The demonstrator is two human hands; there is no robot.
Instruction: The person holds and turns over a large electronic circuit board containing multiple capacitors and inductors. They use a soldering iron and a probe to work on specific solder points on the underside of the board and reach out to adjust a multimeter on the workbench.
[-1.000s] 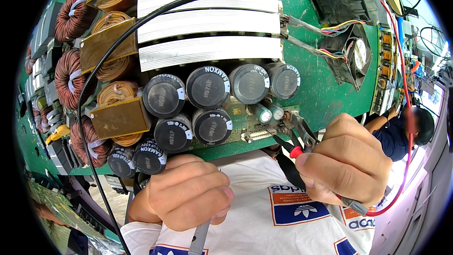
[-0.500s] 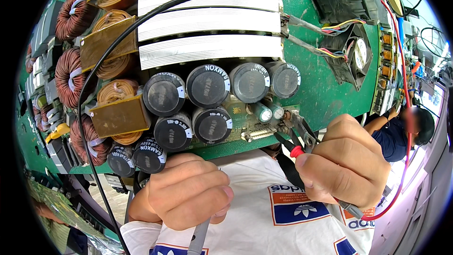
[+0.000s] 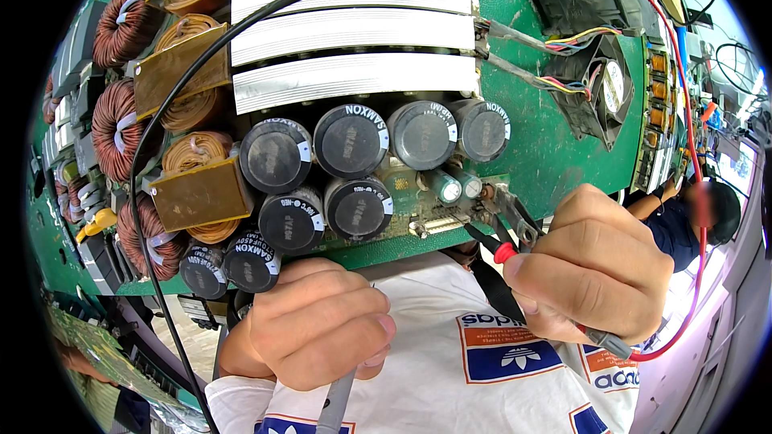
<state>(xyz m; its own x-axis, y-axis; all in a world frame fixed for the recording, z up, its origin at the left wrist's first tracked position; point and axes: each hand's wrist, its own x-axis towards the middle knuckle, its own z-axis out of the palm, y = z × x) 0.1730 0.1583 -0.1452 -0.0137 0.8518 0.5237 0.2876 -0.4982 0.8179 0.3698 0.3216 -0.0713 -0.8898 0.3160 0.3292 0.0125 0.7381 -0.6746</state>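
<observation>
Right hand's (image 3: 591, 269) grip pinched a probe (image 3: 505, 252), tip near the white connector (image 3: 446, 227); left hand's (image 3: 322, 325) grip was wrapped round a grey rod (image 3: 332, 406) (partly hidden).

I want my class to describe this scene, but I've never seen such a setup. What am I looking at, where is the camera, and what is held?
There is no machine arm here, just a person's two bare hands. The view looks down from a wide, edge-bending camera on that person's head. On the green tabletop lie electrical parts: silver bars, black cylinders in front of them, copper-coloured coils to the left and black fans to the right. The right hand grips a probe with a red collar; its tip points at the board, though contact is unclear. The left hand holds a grey stick, mostly hidden.
</observation>
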